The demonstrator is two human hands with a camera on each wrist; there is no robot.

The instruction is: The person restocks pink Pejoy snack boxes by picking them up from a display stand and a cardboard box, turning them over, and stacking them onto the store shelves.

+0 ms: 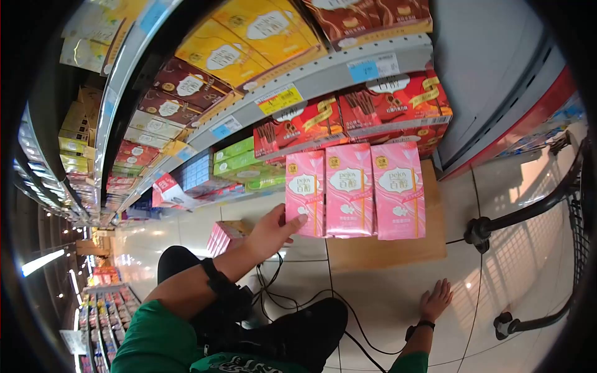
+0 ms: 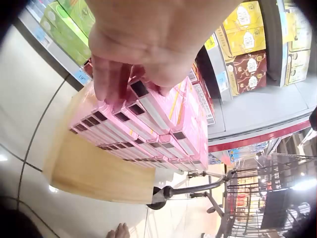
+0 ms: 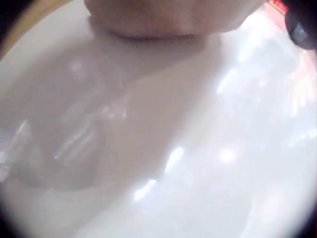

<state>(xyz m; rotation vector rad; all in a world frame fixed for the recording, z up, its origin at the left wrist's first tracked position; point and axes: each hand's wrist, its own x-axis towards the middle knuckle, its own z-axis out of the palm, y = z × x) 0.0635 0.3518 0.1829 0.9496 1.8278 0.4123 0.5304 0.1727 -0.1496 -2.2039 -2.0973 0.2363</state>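
Three pink boxes [image 1: 349, 190] lie side by side on top of a stack beside the lower shelf. My left hand [image 1: 272, 231] is at the leftmost one, thumb on its printed face. In the left wrist view, my left hand [image 2: 143, 49] pinches an edge box [image 2: 153, 106] between thumb and fingers; that box sits slightly tilted over the other pink boxes [image 2: 124, 141]. Under the stack is a tan carton [image 2: 99, 171]. My right hand [image 1: 437, 299] is on the floor with fingers spread and holds nothing; the right wrist view shows part of that hand [image 3: 173, 17] against the pale floor.
Shelves [image 1: 323, 71] of red, yellow and green boxes run along the far side. More pink boxes [image 1: 225, 239] stand on the floor at the left. Black cables [image 1: 305, 304] cross the tiles near the knees. A wheeled cart [image 1: 528, 217] stands at the right.
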